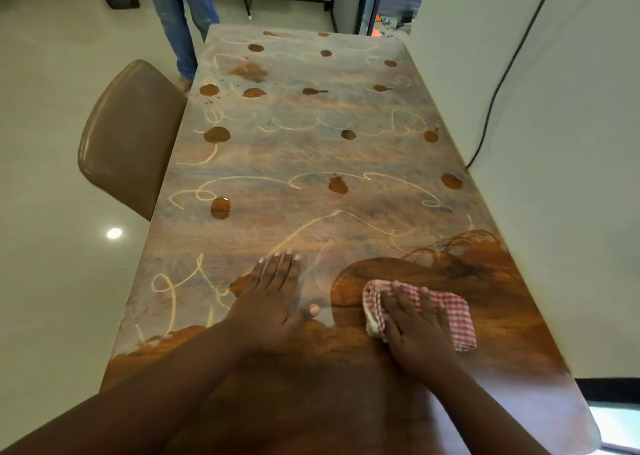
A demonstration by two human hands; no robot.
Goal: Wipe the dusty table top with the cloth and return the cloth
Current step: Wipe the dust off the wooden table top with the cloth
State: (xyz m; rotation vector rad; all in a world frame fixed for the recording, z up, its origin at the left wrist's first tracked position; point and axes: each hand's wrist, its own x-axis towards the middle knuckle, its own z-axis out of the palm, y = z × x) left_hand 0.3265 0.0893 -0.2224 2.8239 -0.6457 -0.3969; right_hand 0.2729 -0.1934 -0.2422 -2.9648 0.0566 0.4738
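On the long dusty wooden table top (311, 163), the right hand (420, 330) pressed flat-fingered on the red-and-white checked cloth (453, 312) (near edge wiped), the left hand (272, 302) lay open, holding nothing.

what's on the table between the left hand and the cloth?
Head view: no object. Between the left hand and the red-and-white checked cloth lies only bare brown wooden table top, dusty by the hand, wiped by the cloth.
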